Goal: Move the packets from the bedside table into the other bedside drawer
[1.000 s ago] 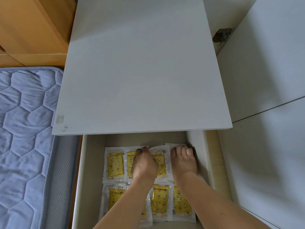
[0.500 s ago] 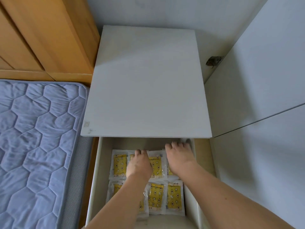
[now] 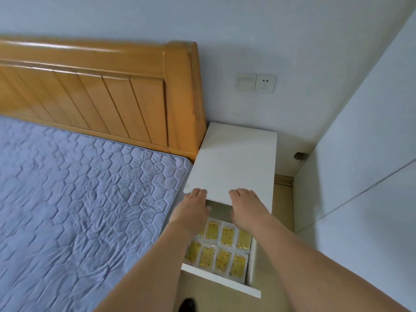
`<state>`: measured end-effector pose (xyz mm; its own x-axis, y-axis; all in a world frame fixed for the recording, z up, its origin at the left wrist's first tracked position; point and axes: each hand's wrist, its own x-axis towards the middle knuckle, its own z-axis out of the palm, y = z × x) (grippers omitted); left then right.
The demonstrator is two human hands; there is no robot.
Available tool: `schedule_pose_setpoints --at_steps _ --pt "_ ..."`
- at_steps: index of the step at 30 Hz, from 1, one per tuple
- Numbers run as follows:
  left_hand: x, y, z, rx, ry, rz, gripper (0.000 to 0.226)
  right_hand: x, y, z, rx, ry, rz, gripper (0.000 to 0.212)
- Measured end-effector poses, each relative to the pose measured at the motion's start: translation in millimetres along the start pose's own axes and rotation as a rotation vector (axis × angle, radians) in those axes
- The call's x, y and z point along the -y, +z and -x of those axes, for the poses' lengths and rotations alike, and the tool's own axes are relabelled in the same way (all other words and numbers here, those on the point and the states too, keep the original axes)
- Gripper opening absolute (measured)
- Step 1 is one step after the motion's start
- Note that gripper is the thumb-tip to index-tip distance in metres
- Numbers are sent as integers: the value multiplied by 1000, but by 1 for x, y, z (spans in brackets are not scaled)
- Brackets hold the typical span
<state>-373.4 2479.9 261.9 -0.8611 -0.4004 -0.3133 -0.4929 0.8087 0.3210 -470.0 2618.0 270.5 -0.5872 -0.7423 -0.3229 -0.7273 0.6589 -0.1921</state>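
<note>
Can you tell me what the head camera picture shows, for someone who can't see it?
Two bare hands, left and right, reach to a white bedside table above its open drawer of yellow packets, beside a bed.

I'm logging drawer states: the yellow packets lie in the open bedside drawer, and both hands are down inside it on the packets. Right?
Not quite. The head view shows the yellow packets in the open drawer, but the left hand and right hand are at the front edge of the bedside table top, not on the packets.
</note>
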Motion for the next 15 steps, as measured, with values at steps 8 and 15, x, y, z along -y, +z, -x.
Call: schedule_pose_setpoints --at_steps 8,15 --pt "35 -166 145 -439 -176 -78 50 126 -165 47 -250 -283 -47 40" --pt "104 -246 312 -678 -424 -164 55 292 -223 103 -295 -580 -6 49"
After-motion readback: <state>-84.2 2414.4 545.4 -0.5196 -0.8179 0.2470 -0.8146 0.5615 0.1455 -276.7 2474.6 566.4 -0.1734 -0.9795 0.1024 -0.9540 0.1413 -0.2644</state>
